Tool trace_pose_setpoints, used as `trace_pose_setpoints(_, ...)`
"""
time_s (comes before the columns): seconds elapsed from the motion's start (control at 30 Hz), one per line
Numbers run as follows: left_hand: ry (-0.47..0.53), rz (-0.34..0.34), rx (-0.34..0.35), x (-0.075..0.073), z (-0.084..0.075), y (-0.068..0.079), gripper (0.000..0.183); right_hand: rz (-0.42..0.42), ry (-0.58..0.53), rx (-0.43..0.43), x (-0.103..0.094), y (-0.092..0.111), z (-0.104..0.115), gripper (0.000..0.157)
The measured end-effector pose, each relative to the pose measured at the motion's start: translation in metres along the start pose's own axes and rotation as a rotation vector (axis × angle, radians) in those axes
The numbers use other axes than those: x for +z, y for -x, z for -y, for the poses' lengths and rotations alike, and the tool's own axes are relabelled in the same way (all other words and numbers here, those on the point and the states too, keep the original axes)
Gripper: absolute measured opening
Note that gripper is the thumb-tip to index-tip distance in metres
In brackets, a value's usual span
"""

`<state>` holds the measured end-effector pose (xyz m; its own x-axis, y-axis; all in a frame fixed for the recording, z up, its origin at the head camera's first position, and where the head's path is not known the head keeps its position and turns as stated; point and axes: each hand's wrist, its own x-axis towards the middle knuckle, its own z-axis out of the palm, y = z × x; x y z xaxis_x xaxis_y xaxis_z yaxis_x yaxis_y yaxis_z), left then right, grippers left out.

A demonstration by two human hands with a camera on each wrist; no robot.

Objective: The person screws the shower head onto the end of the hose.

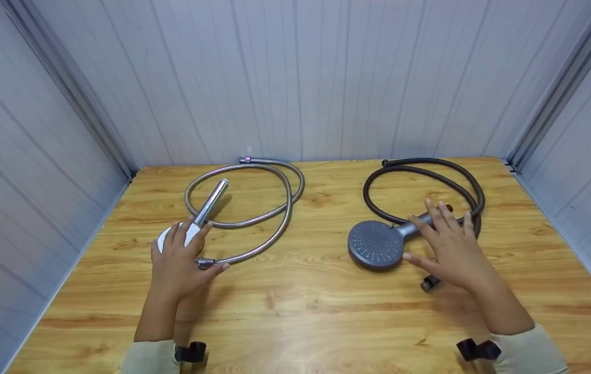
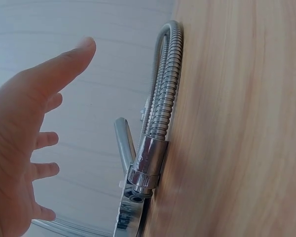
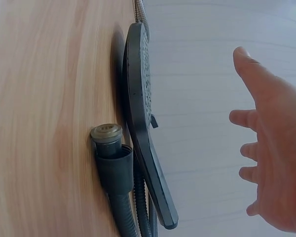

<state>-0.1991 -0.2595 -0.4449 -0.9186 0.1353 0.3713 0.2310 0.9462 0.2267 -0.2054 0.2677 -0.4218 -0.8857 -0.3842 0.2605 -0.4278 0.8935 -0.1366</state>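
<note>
My left hand hovers with spread fingers above a chrome shower head, covering part of its white face. A coiled silver metal shower hose lies beside it; the chrome hose nut is near my left thumb but apart from it. On the other side, my right hand is held above the handle of a dark grey shower head, fingers spread, touching nothing. That head lies nozzle side up. A black shower hose loops behind it, its end fitting on the tabletop.
Both shower sets lie on a wood-grain table. Pale panel walls enclose it at the back and both sides. Dark straps sit at the wrists over light sleeves.
</note>
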Motion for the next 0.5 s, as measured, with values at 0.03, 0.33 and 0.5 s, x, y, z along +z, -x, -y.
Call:
trace_pose_setpoints(0.03,0.004,-0.006,0.001,0.0,0.0,0.0,0.089,-0.001,-0.006,-0.003,0.0,0.0,0.001,0.078)
trace_pose_setpoints(0.33,0.064,-0.083,0.012,-0.002,0.004,0.0,0.08,0.002,-0.026,-0.055,0.001,-0.003,0.008,0.08)
trace_pose_setpoints(0.5,0.088,-0.122,0.027,-0.002,0.006,0.002,0.078,0.001,-0.048,-0.082,0.003,-0.004,0.013,0.079)
